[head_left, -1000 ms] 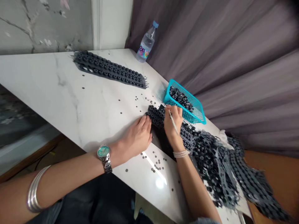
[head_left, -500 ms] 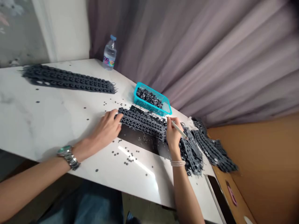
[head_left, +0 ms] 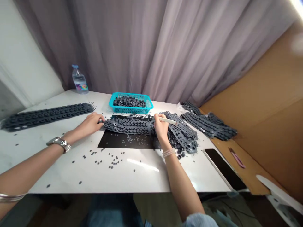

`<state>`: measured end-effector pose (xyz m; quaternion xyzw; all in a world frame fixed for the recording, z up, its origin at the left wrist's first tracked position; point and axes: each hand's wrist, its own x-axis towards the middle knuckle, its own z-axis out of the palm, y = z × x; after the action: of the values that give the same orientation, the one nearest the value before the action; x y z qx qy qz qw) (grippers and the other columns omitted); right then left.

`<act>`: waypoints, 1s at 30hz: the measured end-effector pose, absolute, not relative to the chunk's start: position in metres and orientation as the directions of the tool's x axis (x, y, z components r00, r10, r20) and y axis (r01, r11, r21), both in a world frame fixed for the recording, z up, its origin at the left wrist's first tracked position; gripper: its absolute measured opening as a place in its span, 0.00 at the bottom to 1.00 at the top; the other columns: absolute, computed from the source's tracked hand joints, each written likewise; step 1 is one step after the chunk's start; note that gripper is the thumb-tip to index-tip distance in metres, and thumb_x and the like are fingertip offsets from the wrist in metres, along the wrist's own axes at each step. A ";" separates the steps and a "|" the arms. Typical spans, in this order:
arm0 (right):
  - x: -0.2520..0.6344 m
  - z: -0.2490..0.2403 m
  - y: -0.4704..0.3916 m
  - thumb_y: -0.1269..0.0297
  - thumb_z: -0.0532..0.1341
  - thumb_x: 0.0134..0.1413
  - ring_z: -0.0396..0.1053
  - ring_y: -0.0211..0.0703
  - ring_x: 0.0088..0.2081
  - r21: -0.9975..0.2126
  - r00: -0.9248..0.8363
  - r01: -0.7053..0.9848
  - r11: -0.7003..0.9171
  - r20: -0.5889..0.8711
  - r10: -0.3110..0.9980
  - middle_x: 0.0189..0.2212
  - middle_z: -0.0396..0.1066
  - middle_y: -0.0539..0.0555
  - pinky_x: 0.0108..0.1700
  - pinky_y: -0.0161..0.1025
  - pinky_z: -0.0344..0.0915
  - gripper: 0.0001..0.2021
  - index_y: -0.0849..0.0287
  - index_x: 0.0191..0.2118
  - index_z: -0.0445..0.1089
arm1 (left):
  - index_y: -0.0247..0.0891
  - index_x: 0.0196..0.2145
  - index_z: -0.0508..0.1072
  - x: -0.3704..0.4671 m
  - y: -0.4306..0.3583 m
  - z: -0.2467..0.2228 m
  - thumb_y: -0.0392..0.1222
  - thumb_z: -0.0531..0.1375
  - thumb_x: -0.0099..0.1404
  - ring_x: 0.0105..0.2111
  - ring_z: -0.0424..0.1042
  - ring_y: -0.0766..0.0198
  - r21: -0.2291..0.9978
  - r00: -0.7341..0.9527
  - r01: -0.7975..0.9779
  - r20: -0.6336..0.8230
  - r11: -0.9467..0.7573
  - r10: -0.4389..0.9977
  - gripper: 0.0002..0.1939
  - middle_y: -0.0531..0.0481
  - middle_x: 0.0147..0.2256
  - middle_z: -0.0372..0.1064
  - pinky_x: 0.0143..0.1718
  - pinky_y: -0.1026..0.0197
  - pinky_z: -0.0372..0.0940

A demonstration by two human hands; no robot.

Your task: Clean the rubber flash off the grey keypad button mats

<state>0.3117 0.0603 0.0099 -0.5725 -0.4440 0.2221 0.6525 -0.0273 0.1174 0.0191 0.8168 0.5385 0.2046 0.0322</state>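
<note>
My left hand (head_left: 91, 123) pinches the left end of a dark grey moulded rubber sheet (head_left: 132, 126), which carries rows of ring-shaped pieces. In my right hand (head_left: 162, 127) is a slim pale pen-like tool (head_left: 169, 121), its one visible end pointing right; the fist rests by the sheet's right end, and the tool's other end is hidden. Under the sheet lies a black mat (head_left: 111, 141), strewn with small dark discs. Just right of my right hand, a heap of punched-looking rubber sheets (head_left: 187, 132) spreads over the table.
A turquoise basket (head_left: 131, 110) of small black pieces stands behind the mat. Another rubber sheet (head_left: 49, 116) lies left, near a water bottle (head_left: 80, 80). More sheets (head_left: 208, 124), a phone (head_left: 224, 168) and a pink cutter (head_left: 236, 157) are right. Loose discs (head_left: 115, 162) dot the white table (head_left: 94, 176).
The view has swung right and levelled, so the scene sits differently. My left hand now pinches the sheet's end more tightly; my right hand keeps the pen-like tool near the other end.
</note>
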 end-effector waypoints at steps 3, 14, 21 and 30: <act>0.307 0.008 0.060 0.52 0.61 0.53 0.61 0.38 0.19 -0.971 0.465 0.084 0.223 0.236 0.853 0.15 0.62 0.43 0.25 0.36 0.63 0.13 0.53 0.26 0.61 | 0.40 0.32 0.76 -0.010 0.128 0.053 0.41 0.56 0.53 0.37 0.71 0.54 0.241 0.336 0.868 0.360 -0.435 0.870 0.10 0.46 0.31 0.70 0.44 0.54 0.66; 0.302 0.008 0.061 0.48 0.63 0.50 0.72 0.41 0.33 -0.949 0.443 -0.213 0.235 0.120 0.888 0.23 0.72 0.46 0.35 0.37 0.69 0.15 0.53 0.31 0.61 | 0.37 0.36 0.78 0.096 0.114 0.200 0.35 0.57 0.56 0.32 0.66 0.65 0.248 0.302 0.752 0.694 -0.611 0.653 0.11 0.48 0.38 0.68 0.44 0.60 0.66; 0.292 0.005 0.063 0.46 0.65 0.49 0.75 0.43 0.41 -0.918 0.293 -0.356 0.173 0.066 0.954 0.30 0.79 0.49 0.38 0.36 0.65 0.18 0.53 0.32 0.61 | 0.36 0.38 0.77 0.105 0.095 0.226 0.37 0.57 0.58 0.34 0.66 0.68 0.247 0.297 0.704 0.749 -0.666 0.592 0.12 0.49 0.40 0.66 0.45 0.60 0.66; 0.274 0.009 0.053 0.51 0.69 0.48 0.77 0.44 0.42 -0.852 -0.038 -0.521 0.057 0.090 0.995 0.29 0.78 0.47 0.42 0.43 0.71 0.17 0.52 0.33 0.61 | 0.40 0.37 0.77 0.086 0.096 0.227 0.38 0.58 0.57 0.38 0.70 0.61 0.346 0.186 0.701 0.755 -0.623 0.628 0.10 0.48 0.42 0.67 0.46 0.54 0.66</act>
<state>0.2736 0.0528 0.0086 -0.3116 -0.3805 0.6119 0.6194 0.0864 0.0956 0.2274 0.7690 0.4322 0.4693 -0.0389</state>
